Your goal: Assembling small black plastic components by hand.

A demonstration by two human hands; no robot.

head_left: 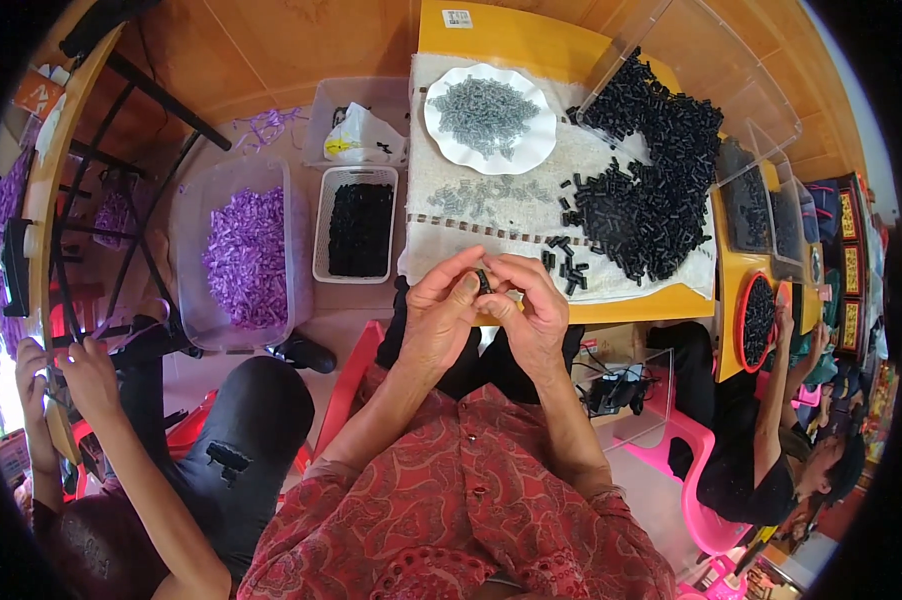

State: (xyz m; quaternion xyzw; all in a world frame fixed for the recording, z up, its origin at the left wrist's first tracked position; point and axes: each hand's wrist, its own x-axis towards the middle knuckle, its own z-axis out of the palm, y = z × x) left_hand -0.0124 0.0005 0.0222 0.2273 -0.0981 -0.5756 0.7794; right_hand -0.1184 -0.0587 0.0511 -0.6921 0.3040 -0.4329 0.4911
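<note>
My left hand [439, 315] and my right hand [531, 310] meet at the near edge of the yellow table [491, 40]. Together their fingertips pinch a small black plastic piece [484, 281]. Just beyond them a pale cloth [441, 240] covers the table. On it lie a big heap of black plastic pieces [651, 190], scattered grey screws [481, 195], and a white scalloped plate [541, 150] piled with grey screws.
A clear bin of purple pieces [243, 255] and a white basket of black pieces [359, 228] stand on the floor at left. Clear tubs [761, 210] sit at the table's right. One person works at my left [71, 380], another at my right [771, 400].
</note>
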